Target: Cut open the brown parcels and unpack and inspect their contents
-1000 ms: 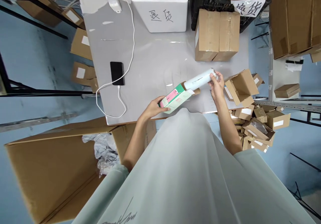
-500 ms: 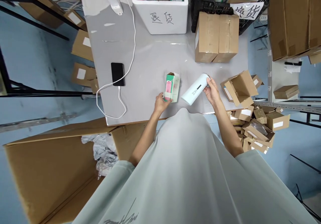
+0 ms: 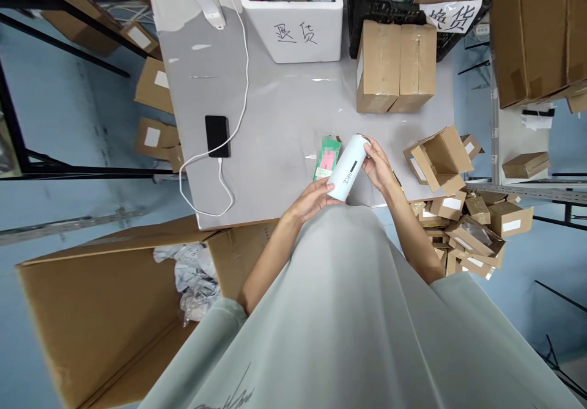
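Observation:
A pale blue cylindrical bottle with dark lettering on its side is tilted between my two hands, over the front part of the table. My right hand grips its upper end, the fingers curled around the rim. At the lower end, my left hand holds it with the thumb on the near side and the fingers under it. Just behind and to the left of the bottle is a small green and white box with a pink picture; the bottle and my left hand partly cover it.
On the grey table lie a black phone and a white cable. A white bin, a black crate and two taped cartons stand behind. An opened carton sits right; a large box is left.
The bottle has moved left and turned more upright. My left hand has left the green and white box and taken the bottle's lower end. The box has shifted right and tilted.

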Motion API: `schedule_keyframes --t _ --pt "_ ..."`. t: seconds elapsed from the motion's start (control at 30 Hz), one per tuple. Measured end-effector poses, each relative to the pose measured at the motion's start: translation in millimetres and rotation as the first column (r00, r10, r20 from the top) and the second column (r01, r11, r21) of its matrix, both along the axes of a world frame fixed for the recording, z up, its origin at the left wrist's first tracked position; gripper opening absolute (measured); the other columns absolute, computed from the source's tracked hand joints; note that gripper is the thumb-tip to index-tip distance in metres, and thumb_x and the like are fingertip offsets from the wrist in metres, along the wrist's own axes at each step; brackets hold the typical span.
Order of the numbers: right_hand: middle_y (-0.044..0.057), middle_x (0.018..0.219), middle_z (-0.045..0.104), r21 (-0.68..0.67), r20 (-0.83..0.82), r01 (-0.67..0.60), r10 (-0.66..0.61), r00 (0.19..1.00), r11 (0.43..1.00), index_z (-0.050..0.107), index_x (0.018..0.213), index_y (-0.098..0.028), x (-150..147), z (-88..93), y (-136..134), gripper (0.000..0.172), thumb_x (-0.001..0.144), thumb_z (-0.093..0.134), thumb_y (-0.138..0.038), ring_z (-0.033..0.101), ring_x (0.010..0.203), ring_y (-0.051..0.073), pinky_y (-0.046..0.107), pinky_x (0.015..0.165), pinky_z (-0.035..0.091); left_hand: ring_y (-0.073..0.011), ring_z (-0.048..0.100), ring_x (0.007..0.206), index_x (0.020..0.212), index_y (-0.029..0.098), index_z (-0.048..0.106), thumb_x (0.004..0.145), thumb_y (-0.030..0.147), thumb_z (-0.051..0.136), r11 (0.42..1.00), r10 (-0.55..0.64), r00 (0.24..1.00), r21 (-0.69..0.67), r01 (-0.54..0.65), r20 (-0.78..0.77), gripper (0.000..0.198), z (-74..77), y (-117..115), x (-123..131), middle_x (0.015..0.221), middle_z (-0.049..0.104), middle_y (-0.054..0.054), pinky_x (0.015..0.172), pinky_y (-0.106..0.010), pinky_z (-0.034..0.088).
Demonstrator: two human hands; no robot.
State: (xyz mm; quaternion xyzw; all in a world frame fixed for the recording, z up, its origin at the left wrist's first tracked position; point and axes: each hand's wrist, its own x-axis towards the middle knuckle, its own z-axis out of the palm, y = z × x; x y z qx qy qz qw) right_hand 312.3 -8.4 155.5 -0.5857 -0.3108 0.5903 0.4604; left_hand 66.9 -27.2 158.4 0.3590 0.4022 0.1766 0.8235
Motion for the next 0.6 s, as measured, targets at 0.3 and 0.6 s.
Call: schedule_keyframes --t 0.3,0.6 --pt "0.006 0.139 0.079 0.079 0.074 -0.111 0.106 0.992 0.991 0.063 0.154 -0.039 -4.0 5.2 0.3 0.087 0.087 0.073 -0.094 0.069 0.136 0.032 0.045 0.11 0.064 -0.0381 0.066 0.148 0.155 0.028 0.059 0.075 0.075 0.094 0.928 0.136 0.948 0.373 -0.02 -0.288 0.1 2.7 -16.6 5.4 0.17 0.059 -0.016 0.112 -0.049 0.063" --pt "0.009 0.136 0.078 0.099 0.034 -0.066 0.063 0.997 0.993 0.067 0.147 -0.031 -11.2 5.5 -5.1 0.085 0.097 0.054 -0.098 0.071 0.136 0.033 0.049 0.118 0.063 -0.0427 0.077 0.133 0.156 0.023 0.07 0.088 0.079 0.079 0.996 -0.07 0.997 0.051 0.068 0.041 0.089 13.9 -10.7 -1.2 0.141 0.08 -0.018 0.116 -0.061 0.06"
